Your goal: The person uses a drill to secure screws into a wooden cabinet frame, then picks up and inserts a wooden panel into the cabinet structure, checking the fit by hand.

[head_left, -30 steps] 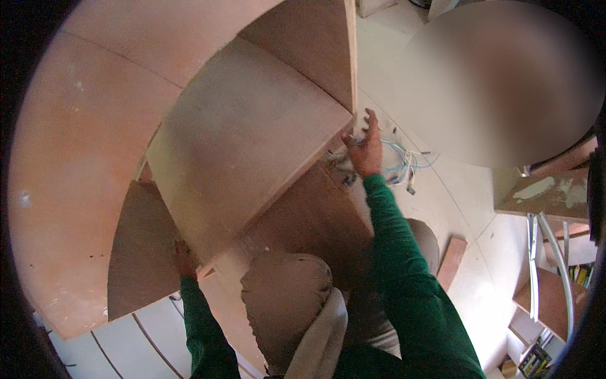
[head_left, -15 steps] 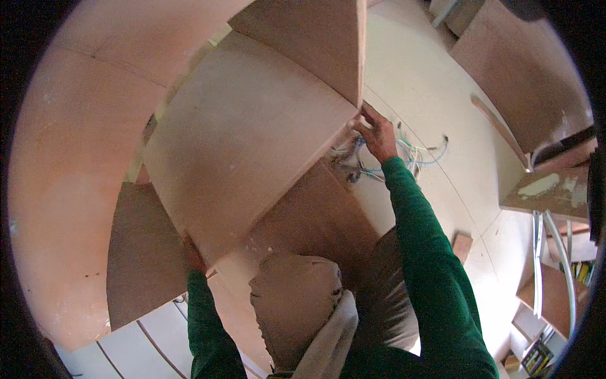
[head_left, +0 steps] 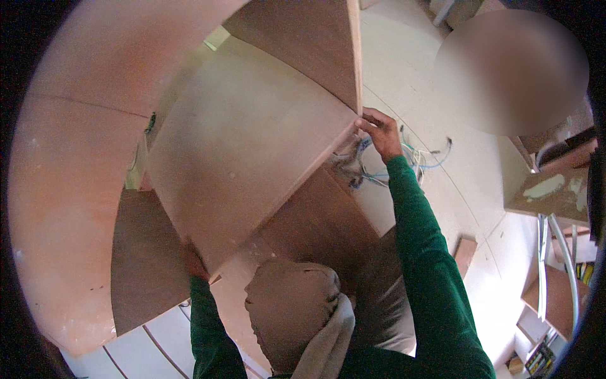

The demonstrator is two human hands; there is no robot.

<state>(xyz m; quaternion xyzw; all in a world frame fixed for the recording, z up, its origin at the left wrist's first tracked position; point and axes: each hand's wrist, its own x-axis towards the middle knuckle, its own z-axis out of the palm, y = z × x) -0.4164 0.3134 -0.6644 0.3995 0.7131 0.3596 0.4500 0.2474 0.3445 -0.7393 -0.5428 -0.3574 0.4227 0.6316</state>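
Observation:
A wide, pale wooden panel lies slantwise in front of me between two upright brown boards. The right board rises at its far corner. The left board stands by its near corner. At the far right corner, my right hand is closed on the panel's edge, thumb on the near side and fingers over the corner where the board meets it. My left hand grips the near left corner, its fingers dim and partly hidden.
Loose blue and white wires lie on the pale floor past my right hand. A large light-brown board curves along the left. A small wood block and metal strips are at right. Blur hides the upper right.
The view has shifted slightly. My right-hand fingers have shifted a little at the corner, the thumb now on the panel's edge. My left hand stays at the near corner.

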